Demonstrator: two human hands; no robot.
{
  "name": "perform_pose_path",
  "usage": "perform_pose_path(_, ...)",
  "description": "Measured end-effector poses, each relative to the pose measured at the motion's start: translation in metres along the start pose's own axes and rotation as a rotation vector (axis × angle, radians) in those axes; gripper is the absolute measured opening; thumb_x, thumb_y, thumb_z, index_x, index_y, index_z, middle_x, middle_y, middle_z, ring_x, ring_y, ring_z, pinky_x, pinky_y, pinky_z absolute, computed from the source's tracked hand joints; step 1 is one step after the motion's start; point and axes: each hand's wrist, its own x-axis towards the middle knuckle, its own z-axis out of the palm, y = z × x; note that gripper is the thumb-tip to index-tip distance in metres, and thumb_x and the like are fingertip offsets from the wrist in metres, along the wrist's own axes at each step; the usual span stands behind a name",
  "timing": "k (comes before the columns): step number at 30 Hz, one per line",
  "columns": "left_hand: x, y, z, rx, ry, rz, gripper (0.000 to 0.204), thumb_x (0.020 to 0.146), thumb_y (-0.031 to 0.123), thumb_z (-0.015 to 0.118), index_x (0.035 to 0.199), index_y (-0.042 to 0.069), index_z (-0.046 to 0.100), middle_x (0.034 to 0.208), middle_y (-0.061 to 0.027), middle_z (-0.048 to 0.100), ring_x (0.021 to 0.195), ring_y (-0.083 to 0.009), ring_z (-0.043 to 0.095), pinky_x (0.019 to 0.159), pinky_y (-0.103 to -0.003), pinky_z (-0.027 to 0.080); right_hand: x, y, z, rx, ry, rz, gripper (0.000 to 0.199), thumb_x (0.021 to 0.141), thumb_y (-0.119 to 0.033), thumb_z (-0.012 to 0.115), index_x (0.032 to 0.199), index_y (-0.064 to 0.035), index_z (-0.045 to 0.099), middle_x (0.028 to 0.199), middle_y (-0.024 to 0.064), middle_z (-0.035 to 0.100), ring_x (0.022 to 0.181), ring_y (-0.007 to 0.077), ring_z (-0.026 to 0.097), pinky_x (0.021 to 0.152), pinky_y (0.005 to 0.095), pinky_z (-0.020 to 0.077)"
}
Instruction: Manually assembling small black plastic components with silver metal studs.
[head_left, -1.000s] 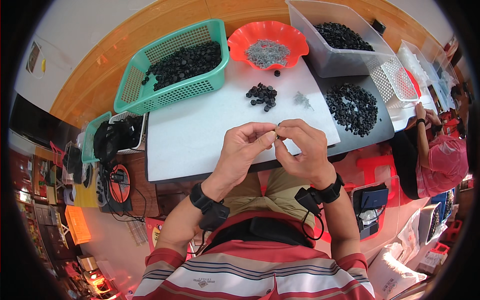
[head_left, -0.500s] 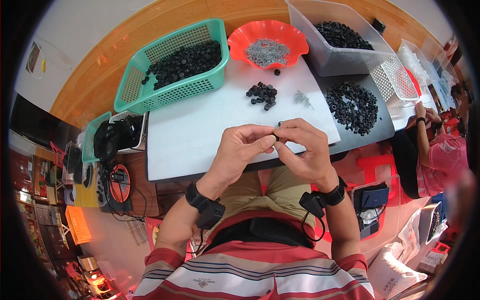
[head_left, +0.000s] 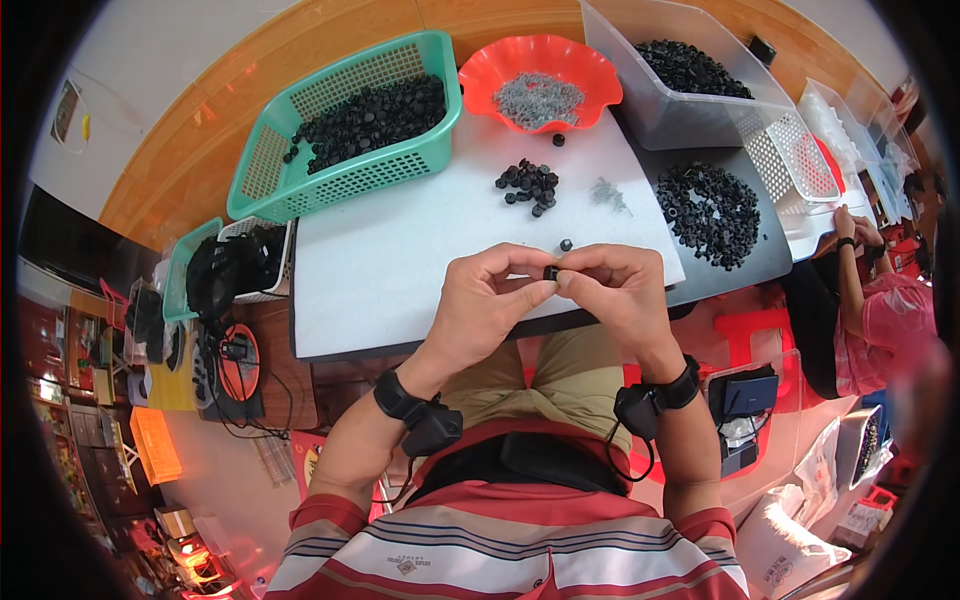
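Observation:
Between the fingertips of both hands is a small black cap-like part [head_left: 551,273], held over the near part of the white mat [head_left: 390,270]. My left hand [head_left: 487,297] pinches it from the left, and my right hand [head_left: 617,290] pinches it from the right. Just beyond the fingers stands a single small black part [head_left: 566,245]. Farther off lie a small heap of black caps [head_left: 527,187] and, to its right, a little pile of thin clear or grey pieces [head_left: 609,194].
A green basket [head_left: 345,195] of black caps stands far left. Beside it is a red scalloped bowl [head_left: 477,80] of grey pieces, then a clear bin [head_left: 660,125] of black parts. A black pile [head_left: 709,215] lies on the dark board. At the right another person [head_left: 890,315] is seated.
Both hands have turned slightly around the black part, and it now shows more between the fingertips. The small black part beyond them has come into fuller view.

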Motion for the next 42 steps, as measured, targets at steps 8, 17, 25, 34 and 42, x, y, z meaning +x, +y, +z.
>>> perform_pose_path(8,-0.003,-0.002,0.002,0.131,0.019,0.085,0.028,0.090,-0.005,0.074,0.118,-0.002,0.071,0.116,-0.0110,0.068,0.106,-0.0169,0.066,0.095,-0.032,0.058,-0.001,-0.001,0.002,0.156,0.017,0.145,0.015,0.087,0.001,0.072,0.100,0.0066,0.076,0.088,0.0074,0.075,0.078,0.0097,0.069,0.070,0.0226,0.0545)
perform_pose_path(17,-0.007,0.001,0.006,0.174,-0.019,0.139,0.024,0.094,-0.004,0.070,0.117,-0.002,0.072,0.119,-0.0119,0.067,0.106,-0.0185,0.069,0.093,-0.032,0.060,-0.004,0.008,0.000,0.167,0.013,0.086,0.014,0.086,0.001,0.073,0.098,0.0073,0.076,0.086,0.0082,0.075,0.078,0.0107,0.070,0.071,0.0235,0.0565)
perform_pose_path(25,-0.010,0.006,-0.001,0.078,-0.048,0.031,0.022,0.094,-0.003,0.070,0.116,-0.003,0.072,0.115,-0.0115,0.069,0.101,-0.0172,0.070,0.091,-0.030,0.059,-0.006,0.008,0.003,0.151,-0.018,0.056,0.014,0.086,0.002,0.073,0.098,0.0069,0.076,0.087,0.0079,0.075,0.079,0.0101,0.070,0.071,0.0235,0.0564)
perform_pose_path(34,-0.012,0.011,-0.001,0.117,-0.017,-0.004,0.019,0.093,0.003,0.075,0.110,-0.004,0.074,0.106,-0.0101,0.073,0.091,-0.0130,0.070,0.084,-0.027,0.060,-0.010,0.011,0.006,0.042,-0.019,0.009,0.014,0.086,-0.001,0.073,0.099,0.0060,0.075,0.088,0.0059,0.074,0.078,0.0076,0.067,0.069,0.0222,0.0551)
perform_pose_path(42,-0.017,0.005,-0.003,0.072,-0.026,-0.028,0.019,0.094,0.004,0.074,0.111,-0.004,0.073,0.106,-0.0098,0.072,0.090,-0.0128,0.070,0.084,-0.027,0.060,-0.017,0.009,0.010,-0.032,-0.025,-0.041,0.015,0.084,-0.003,0.073,0.097,0.0056,0.073,0.086,0.0040,0.073,0.079,0.0064,0.065,0.069,0.0227,0.0548)
